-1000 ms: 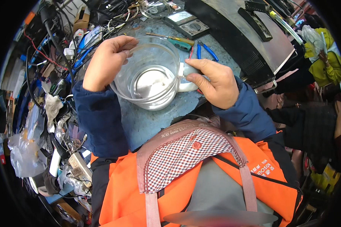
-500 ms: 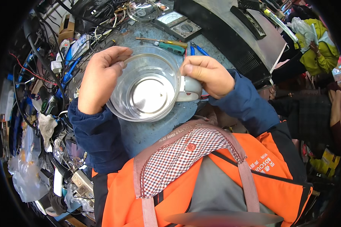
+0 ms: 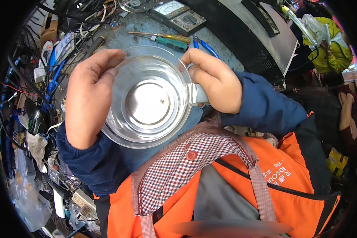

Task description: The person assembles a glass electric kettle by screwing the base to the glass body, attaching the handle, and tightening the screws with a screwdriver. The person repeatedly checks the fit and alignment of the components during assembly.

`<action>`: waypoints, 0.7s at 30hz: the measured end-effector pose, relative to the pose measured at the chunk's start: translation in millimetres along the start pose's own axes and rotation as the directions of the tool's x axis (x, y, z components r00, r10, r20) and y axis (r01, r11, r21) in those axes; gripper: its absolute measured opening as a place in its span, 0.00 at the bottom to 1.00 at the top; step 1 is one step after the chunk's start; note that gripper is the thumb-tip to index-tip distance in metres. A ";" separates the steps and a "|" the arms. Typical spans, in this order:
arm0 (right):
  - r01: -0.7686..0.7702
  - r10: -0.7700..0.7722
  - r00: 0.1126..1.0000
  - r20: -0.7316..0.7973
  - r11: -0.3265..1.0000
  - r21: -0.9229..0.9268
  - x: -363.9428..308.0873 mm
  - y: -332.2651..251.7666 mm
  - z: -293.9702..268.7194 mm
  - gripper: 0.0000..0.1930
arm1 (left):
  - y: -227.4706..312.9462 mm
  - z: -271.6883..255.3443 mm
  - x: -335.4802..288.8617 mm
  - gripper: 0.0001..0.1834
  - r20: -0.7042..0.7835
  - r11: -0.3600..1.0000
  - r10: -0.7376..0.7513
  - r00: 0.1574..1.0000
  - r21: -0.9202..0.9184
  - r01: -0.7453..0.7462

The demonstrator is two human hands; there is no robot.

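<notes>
Two hands support a clear pot (image 3: 137, 104) mid-frame, its mouth facing up, presumably so the interior shows. The left hand's (image 3: 89, 93) grip pinches the rim's left; the right hand's (image 3: 217, 82) grips it above the grey handle (image 3: 201, 95), likely for balance. Two screwdrivers (image 3: 176, 44) lie upper centre on the bench (image 3: 127, 27).

Jug (image 3: 148, 105) is between the worker's left hand (image 3: 89, 95) and right hand (image 3: 216, 81), over the table (image 3: 121, 41), handle (image 3: 200, 94) on its right side. Behind it on the table: two screwdrivers (image 3: 171, 43) side by side, pliers (image 3: 207, 48) just right of them. Meter (image 3: 178, 18) behind the screwdrivers, further back. Casing (image 3: 252, 45) right of the meter. Heap of parts (image 3: 37, 123) left of the left hand, power strip (image 3: 84, 203) nearer the worker's body on that side. Another person (image 3: 330, 57) well off to the right.
</notes>
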State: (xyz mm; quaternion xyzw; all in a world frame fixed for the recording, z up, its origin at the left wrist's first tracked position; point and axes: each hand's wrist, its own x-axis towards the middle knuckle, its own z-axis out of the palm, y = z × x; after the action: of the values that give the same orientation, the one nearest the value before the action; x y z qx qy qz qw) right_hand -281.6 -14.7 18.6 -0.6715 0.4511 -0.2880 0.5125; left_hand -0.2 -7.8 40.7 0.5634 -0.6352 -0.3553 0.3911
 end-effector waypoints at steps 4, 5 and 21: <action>0.122 -0.127 0.992 -0.014 0.974 -0.189 4.6 -0.7 0.7 0.12 | -2.0 1.6 2.0 0.20 -0.012 1.000 0.008 1.000 0.004 -0.008; 0.178 -0.187 0.982 -0.015 0.952 -0.247 6.1 -1.2 0.0 0.12 | -0.8 1.8 1.9 0.21 -0.021 1.000 0.001 1.000 0.012 -0.001; 0.526 -0.622 0.756 -0.207 0.764 -0.373 -43.4 27.3 7.1 0.21 | -8.1 -6.5 6.5 0.21 0.020 0.998 0.054 0.998 0.032 -0.054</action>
State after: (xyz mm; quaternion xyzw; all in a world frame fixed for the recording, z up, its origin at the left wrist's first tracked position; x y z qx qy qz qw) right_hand -302.6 25.6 -6.2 -0.7904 0.3343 -0.4671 0.2130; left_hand 8.8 -15.2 37.0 0.5489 -0.6595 -0.3396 0.3854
